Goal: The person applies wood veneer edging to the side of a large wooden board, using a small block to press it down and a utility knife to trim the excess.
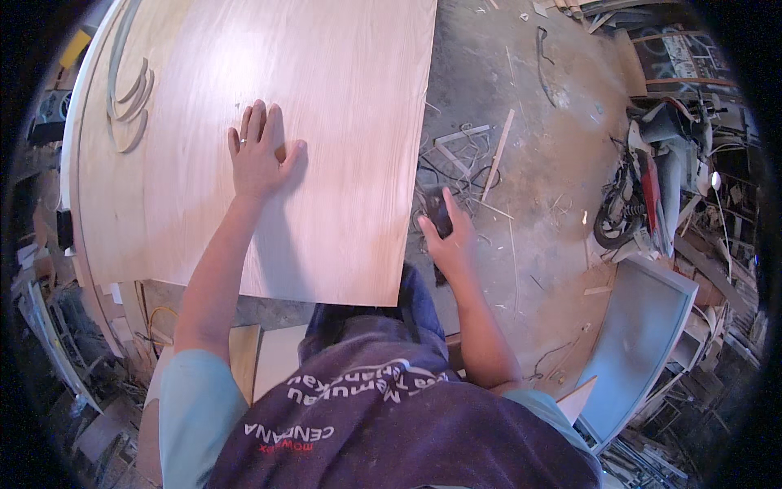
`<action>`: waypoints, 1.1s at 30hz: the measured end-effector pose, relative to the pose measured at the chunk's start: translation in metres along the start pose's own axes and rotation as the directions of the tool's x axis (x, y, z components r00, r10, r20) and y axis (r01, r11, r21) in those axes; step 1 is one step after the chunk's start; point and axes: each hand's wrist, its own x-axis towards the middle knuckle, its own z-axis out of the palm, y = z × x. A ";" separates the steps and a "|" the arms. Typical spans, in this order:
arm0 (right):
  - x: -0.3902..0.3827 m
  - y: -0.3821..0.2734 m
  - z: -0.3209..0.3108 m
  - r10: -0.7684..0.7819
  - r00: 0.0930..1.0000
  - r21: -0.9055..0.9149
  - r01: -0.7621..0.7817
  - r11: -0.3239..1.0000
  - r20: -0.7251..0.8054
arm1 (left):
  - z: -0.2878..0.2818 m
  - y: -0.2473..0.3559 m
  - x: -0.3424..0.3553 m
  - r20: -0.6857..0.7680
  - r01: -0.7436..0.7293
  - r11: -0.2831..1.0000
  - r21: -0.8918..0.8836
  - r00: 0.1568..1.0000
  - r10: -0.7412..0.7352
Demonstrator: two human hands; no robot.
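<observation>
A large pale wood-grain sheet (342, 163) spreads out in front of me, its right edge running away from my body. My left hand (261, 155) lies on its face with the fingers stretched and a ring on one of them. Just beyond the right edge, my right hand (453, 236) wraps round a dark handheld tool (440, 213). The tool's exact kind does not show; thumb and fingers grip its sides. Near the sheet's far left lie several curled thin strips (134, 106).
Wood offcuts (498, 155) and tangled cords (468, 163) litter the concrete floor (554, 196) to the right. A motorcycle (643, 179) stands beyond them. Nearer, a blue-grey panel (639, 342) leans among scrap. More clutter lines the left side.
</observation>
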 end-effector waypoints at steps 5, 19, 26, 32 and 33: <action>-0.053 0.063 -0.057 0.242 0.970 0.104 -0.240 0.965 -0.014 | 0.010 0.057 -0.006 0.071 0.030 0.999 -0.029 0.997 -0.028; 0.051 0.196 -0.203 0.268 0.963 -0.052 -0.266 0.963 0.030 | 0.005 0.196 -0.002 0.172 0.265 0.962 -0.068 0.953 -0.250; 0.120 0.231 -0.270 0.138 0.990 -0.165 -0.134 0.977 0.011 | 0.005 0.208 0.005 0.196 0.298 0.952 -0.065 0.940 -0.280; 0.129 0.237 -0.294 0.162 0.986 -0.123 -0.157 0.980 0.033 | 0.006 0.203 -0.005 0.185 0.347 0.934 -0.080 0.926 -0.328; 0.128 0.241 -0.293 0.179 0.983 -0.067 -0.176 0.982 0.034 | 0.005 0.201 -0.007 0.197 0.362 0.929 -0.075 0.919 -0.342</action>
